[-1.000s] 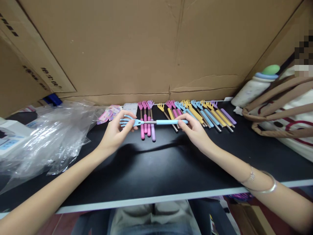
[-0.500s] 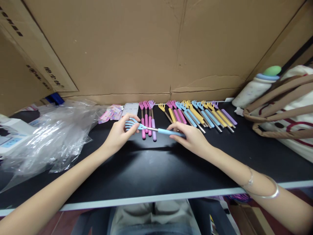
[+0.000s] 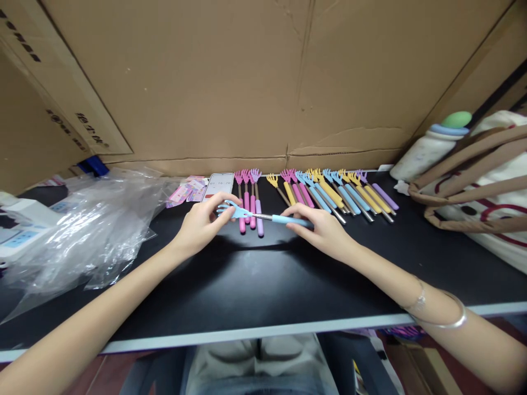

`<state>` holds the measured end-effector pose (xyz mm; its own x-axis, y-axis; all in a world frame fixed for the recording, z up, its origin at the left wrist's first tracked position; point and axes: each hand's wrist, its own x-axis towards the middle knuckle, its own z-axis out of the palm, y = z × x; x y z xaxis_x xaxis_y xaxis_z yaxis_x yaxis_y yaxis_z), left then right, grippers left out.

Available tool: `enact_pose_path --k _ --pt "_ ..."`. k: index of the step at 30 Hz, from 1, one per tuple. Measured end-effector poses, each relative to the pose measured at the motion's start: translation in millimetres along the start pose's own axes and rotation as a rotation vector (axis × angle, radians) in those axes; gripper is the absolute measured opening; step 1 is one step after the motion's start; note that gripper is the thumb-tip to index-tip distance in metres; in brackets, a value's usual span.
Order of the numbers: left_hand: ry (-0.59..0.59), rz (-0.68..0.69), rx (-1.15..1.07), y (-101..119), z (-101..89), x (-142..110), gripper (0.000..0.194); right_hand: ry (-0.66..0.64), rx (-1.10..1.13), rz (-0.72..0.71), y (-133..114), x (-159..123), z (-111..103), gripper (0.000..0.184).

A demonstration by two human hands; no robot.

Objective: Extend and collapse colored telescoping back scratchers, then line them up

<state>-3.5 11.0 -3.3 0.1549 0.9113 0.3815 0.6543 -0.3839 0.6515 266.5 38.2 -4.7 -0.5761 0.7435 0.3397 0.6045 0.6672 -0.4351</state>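
A light-blue back scratcher (image 3: pixel 284 219) with a short metal shaft is held level above the desk between both hands. My left hand (image 3: pixel 205 220) is closed on its claw-shaped head, thumb in front. Around the blue handle, my right hand (image 3: pixel 319 227) is closed, fingers on top and thumb below. Behind the held one lie several pink back scratchers (image 3: pixel 241 216) and a purple back scratcher (image 3: pixel 259 218), side by side, claws pointing away. Farther right is a row of yellow, pink, blue and purple back scratchers (image 3: pixel 360 202), laid slantwise.
Clear plastic bags (image 3: pixel 99 230) heap on the left, beside a white device (image 3: pixel 22 225). A phone (image 3: pixel 218 186) showing a timer and colourful cards (image 3: pixel 187 190) lie at the back. On the right are a bottle (image 3: pixel 428 148) and a cloth bag (image 3: pixel 489 186). Cardboard (image 3: pixel 206 82) walls the desk.
My right hand has shifted left along the handle, and the back scratcher's exposed shaft looks shorter. My left hand, still on the claw head, has moved slightly right and down.
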Motion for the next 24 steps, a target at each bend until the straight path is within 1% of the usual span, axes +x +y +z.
enact_pose_path --k 5,8,11,14,19,24 --pt "-0.010 0.023 0.149 3 -2.6 -1 0.030 0.078 -0.116 -0.017 2 2 -4 0.019" --pt "-0.013 0.025 0.277 5 -5.3 -2 0.030 0.117 -0.272 -0.097 4 4 -3 0.018" --pt "-0.008 0.057 0.406 7 -7.5 -3 0.027 0.076 -0.458 -0.216 7 9 0 0.021" --pt "-0.016 0.122 0.520 8 -6.8 -4 0.024 0.029 -0.584 -0.286 9 14 3 0.025" --pt "-0.067 0.177 0.629 5 0.8 -5 0.024 0.027 -0.606 -0.319 14 14 5 0.027" --pt "-0.115 0.207 0.633 3 6.7 -8 0.025 0.034 -0.565 -0.347 20 11 0 0.021"
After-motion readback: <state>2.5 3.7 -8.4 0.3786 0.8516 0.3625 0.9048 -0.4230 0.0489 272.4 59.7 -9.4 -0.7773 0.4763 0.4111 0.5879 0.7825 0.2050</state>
